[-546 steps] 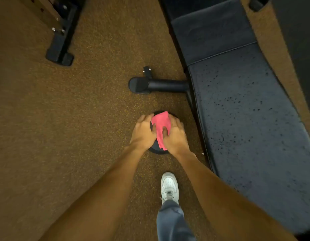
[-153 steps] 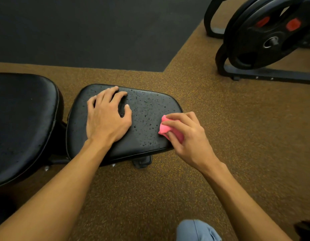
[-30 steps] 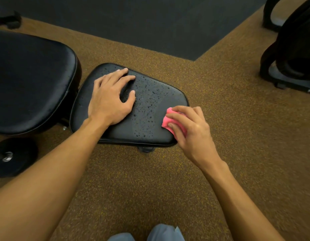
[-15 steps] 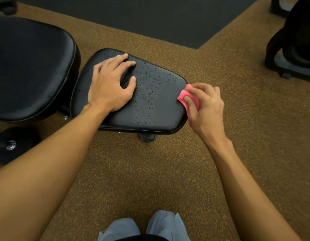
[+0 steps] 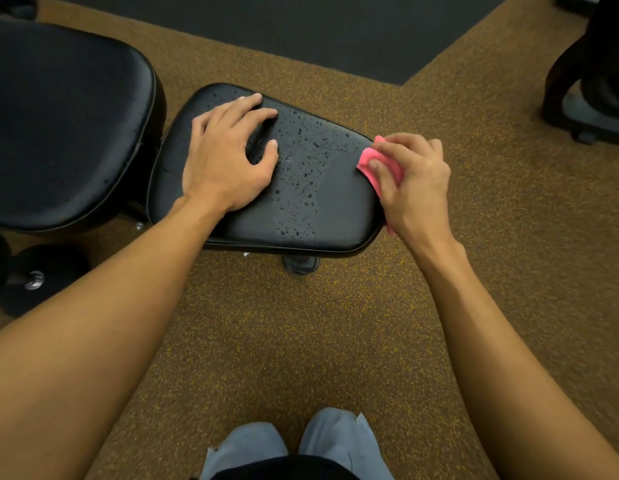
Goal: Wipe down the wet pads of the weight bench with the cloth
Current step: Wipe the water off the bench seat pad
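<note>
At the seat pad's (image 5: 329, 220) right edge, floor (image 5: 509, 174) beyond, the cloth (image 5: 366, 156) is gripped by the right hand (image 5: 415, 188); the left hand (image 5: 225, 164) is laid flat.

Floor (image 5: 301, 341): brown rubber flecked with yellow, running under and around both hands and down to the frame's lower edge. Mat (image 5: 301, 32): dark grey, flat, lying beyond the left hand (image 5: 228, 161), its edge cutting diagonally towards a corner beyond the right hand (image 5: 415, 181). Equipment frame (image 5: 592, 109): black, curved, on a grey base, standing well to the right of the right hand and cropped by the edge. Trouser legs (image 5: 336, 441): pale grey-blue, below and between the hands.
</note>
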